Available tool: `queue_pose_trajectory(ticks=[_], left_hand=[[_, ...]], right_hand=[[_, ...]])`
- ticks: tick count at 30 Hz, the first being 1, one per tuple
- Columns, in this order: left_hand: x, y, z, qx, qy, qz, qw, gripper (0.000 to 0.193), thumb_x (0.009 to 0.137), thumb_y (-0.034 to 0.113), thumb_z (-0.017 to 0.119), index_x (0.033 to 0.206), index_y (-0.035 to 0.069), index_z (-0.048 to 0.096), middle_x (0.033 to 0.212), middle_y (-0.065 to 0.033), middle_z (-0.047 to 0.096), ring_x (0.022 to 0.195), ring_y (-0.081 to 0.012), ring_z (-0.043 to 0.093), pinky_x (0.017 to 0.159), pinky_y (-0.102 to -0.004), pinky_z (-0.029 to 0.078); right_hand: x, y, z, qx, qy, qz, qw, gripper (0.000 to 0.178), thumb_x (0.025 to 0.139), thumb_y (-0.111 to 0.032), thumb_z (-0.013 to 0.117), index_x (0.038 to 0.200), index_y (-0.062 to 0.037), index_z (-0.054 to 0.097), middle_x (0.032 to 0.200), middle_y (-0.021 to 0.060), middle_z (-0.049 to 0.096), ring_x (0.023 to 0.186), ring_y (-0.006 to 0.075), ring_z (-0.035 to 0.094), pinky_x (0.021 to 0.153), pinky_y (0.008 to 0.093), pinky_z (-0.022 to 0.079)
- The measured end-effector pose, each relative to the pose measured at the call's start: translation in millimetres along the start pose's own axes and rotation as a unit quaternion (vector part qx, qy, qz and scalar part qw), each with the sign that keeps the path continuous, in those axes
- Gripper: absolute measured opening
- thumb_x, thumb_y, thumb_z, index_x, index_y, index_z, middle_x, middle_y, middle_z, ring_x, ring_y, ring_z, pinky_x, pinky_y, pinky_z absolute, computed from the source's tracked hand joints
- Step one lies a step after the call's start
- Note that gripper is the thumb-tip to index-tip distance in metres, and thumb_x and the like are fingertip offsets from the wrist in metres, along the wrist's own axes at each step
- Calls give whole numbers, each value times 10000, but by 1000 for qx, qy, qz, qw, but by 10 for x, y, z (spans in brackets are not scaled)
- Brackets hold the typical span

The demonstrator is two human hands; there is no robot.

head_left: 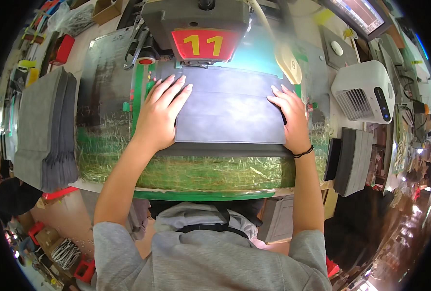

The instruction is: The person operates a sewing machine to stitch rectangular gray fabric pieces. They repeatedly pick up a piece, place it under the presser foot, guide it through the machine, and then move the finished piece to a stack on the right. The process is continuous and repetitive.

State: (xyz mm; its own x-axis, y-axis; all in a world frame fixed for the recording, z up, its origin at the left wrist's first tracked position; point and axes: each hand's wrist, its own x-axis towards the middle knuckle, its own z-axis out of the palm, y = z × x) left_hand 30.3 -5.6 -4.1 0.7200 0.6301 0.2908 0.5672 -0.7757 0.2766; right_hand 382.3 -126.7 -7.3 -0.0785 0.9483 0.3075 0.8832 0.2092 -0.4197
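A flat grey panel [230, 114] with faint crossways crease lines lies in front of me, under the front of a dark machine head [196, 22] that bears a red plate with yellow figures. My left hand [163, 112] rests along the panel's left edge, fingers stretched forward and slightly apart. At the right edge, my right hand [293, 116] touches the panel with its fingers extended and a little bent; its thumb is mostly hidden. Below the panel's near edge shows a darker grey strip [225, 150]. Neither hand is wrapped round anything.
Stacked grey panels [38, 121] stand at the left, and a smaller grey stack [355, 162] at the right. A white fan unit [363, 92], a mouse [337, 47] and a monitor [363, 17] occupy the right side. Green and clear film covers the work surface [215, 174].
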Motion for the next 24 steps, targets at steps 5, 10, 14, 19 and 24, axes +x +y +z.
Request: queue_pose_trajectory(ticks=[5, 10, 14, 19, 24], left_hand=[[57, 103, 79, -5, 2, -2, 1000, 718, 806, -78, 540, 1508, 54, 613, 1576, -153, 575, 1487, -387, 480, 1275, -534, 334], [114, 211, 158, -12, 14, -5, 1000, 704, 805, -69, 551, 1495, 49, 623, 1570, -160, 580, 1490, -383, 479, 1276, -536, 333], [165, 300, 211, -17, 19, -5, 1000, 700, 800, -60, 566, 1490, 42, 626, 1565, -175, 580, 1490, -387, 479, 1281, -535, 330], [206, 379, 263, -24, 22, -4, 999, 695, 794, -59, 576, 1480, 38, 632, 1563, -180, 580, 1489, -386, 482, 1284, -531, 332], [155, 321, 235, -31, 25, -10, 999, 697, 790, -62, 579, 1477, 39, 635, 1565, -173, 582, 1490, -378, 485, 1284, -525, 338]], right_hand=[[-57, 96, -80, 3, 3, 5, 1000, 491, 834, -2, 530, 1285, -81, 707, 1465, 132, 671, 1453, 390, 531, 1245, 541, 348], [-96, 192, -167, 20, 14, -2, 1000, 443, 860, -67, 556, 1273, -83, 715, 1449, 136, 689, 1440, 401, 546, 1240, 544, 354], [-161, 323, -226, 18, 15, -8, 1000, 414, 880, -142, 594, 1273, -83, 712, 1457, 135, 687, 1440, 406, 550, 1236, 540, 358], [-198, 370, -273, 6, 17, -3, 1000, 414, 870, -117, 628, 1274, -77, 704, 1463, 123, 686, 1441, 408, 553, 1233, 536, 365], [-197, 323, -226, 13, 16, -13, 1000, 452, 848, -26, 584, 1285, -63, 695, 1472, 124, 679, 1449, 405, 544, 1238, 536, 364]])
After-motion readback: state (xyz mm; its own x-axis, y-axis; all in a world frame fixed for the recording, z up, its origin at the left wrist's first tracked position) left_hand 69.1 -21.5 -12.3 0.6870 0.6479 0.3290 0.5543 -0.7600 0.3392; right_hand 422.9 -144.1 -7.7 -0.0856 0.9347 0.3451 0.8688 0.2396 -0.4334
